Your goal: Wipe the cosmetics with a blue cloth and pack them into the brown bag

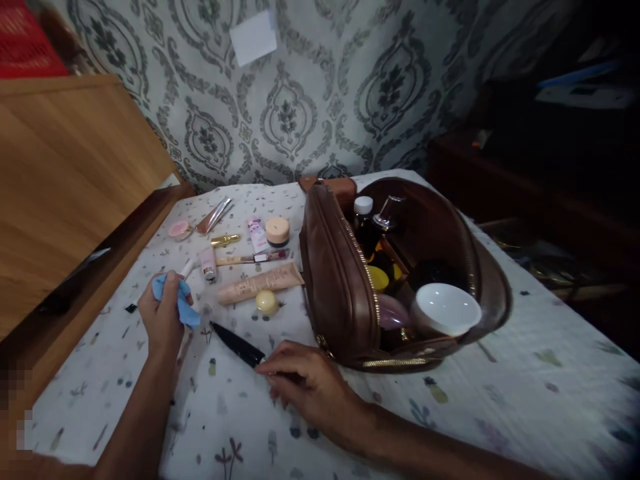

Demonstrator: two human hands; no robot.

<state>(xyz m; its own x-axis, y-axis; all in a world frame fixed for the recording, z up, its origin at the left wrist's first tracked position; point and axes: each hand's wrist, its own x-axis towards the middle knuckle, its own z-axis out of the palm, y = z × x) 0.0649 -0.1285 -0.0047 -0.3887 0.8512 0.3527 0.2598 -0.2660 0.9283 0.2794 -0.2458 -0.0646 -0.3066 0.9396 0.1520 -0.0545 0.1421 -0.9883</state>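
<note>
My left hand is closed around a crumpled light-blue cloth at the left of the patterned tablecloth. With thumb and fingers, my right hand pinches the near end of a slim black pen, perhaps an eyeliner; its pointed end faces the left hand. Just beyond the pen lie a small round yellow-lidded jar and a beige squeeze tube. To the right stands a brown leather bag, unzipped, holding a white bowl, a white-capped bottle and other containers.
Behind the beige tube lie a lip-gloss tube, a gold tube, a peach-lidded jar, a pink compact and a silver-ended tube. A wooden panel borders the left side; a patterned wall stands behind.
</note>
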